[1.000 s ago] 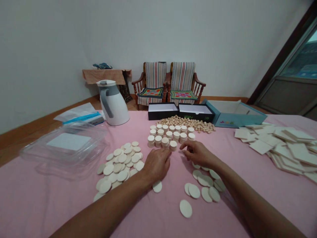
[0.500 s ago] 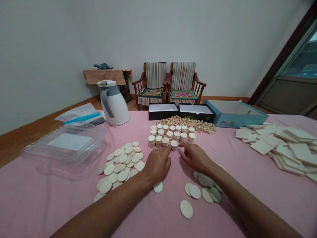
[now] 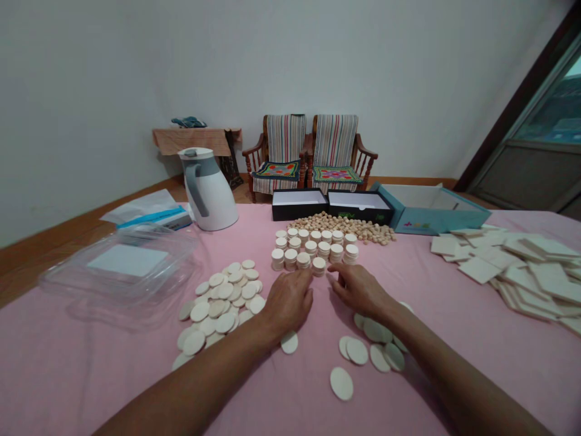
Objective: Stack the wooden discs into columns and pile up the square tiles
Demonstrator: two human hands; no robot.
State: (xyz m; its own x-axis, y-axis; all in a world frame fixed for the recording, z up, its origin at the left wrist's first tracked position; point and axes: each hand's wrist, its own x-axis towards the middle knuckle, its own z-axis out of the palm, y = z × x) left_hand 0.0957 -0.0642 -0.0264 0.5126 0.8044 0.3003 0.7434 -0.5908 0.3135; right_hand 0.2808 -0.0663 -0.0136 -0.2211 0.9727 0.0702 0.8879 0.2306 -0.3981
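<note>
1. Loose pile [image 3: 226,291] of round discs, left of L hand [image 3: 288,298]: biggest lot I've got, all unstacked. Overlapping, mostly face-up; round, so no long axis.
2. Stacks [image 3: 311,246], just beyond both hands: the done part, approx. 3 rows, heights vary. Upright, axis vert.
3. Batch of discs [image 3: 374,332], near side of R hand [image 3: 358,287]: also left over, part hidden.
4. Hands: L fingers bent, tips at short stack [image 3: 318,267]; I can't tell if gripping. R open, loosely curled, nothing seen in it.
5. Short stack, betw. both hands' fingertips: upright; lower than nbrs., so prob. unfinished.
6. Single disc [image 3: 289,343], by L wrist: flat, unstacked.
</note>
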